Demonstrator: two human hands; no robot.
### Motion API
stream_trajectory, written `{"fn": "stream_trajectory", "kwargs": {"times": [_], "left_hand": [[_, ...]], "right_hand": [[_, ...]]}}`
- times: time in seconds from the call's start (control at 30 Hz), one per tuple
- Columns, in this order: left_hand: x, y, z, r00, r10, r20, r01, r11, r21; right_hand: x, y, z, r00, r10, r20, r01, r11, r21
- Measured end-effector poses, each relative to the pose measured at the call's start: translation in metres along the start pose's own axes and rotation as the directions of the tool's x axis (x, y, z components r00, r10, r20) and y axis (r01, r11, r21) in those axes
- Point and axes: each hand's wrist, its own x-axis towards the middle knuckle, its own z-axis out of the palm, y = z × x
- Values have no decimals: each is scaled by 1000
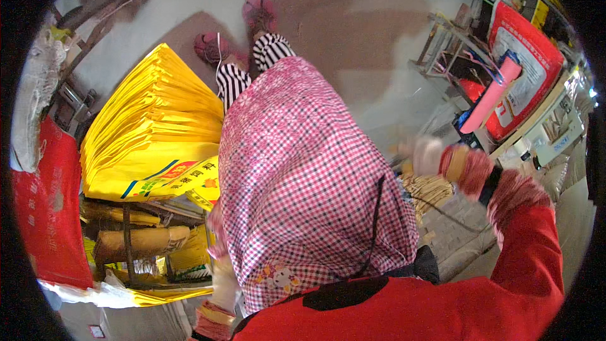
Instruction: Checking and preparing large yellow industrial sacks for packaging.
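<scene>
My left hand (218, 238) hangs at the left side of the checked pink apron (309, 170), partly hidden by the cloth. Just above it, the front edge of a tall stack of folded yellow bags (158, 120) comes close; whether I touch it does not show. My right hand (424, 155), in a pale glove, is raised right of the apron and smeared by motion, so its fingers cannot be read. Below that hand lies a bundle of straw-coloured strands (429, 191). A thin dark cord (377, 224) runs down over the apron.
Under the yellow stack stands a metal rack (128, 246) with rolled brown and yellow packaging. A red sack (50, 208) hangs at far left. To the right are a pink roll (491, 98), a red and white sack (525, 66) and a metal frame (451, 44).
</scene>
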Motion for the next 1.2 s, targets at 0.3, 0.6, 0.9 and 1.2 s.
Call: {"fn": "stream_trajectory", "kwargs": {"times": [0.3,0.6,0.9,1.2], "left_hand": [[-64,-76,37,993,34,110,-73,922,380],[-5,-83,119,980,154,123,-171,975,142],[53,-105,140,806,547,227,-590,778,218],[126,6,49,726,595,-344,-674,716,-182]], "right_hand": [[-90,-55,158,887,-98,451,74,995,72],[-164,-71,128,844,56,533,-136,984,112],[-178,-79,-4,814,333,476,-301,942,-145],[-133,-116,-201,811,529,252,-340,774,-534]]}}
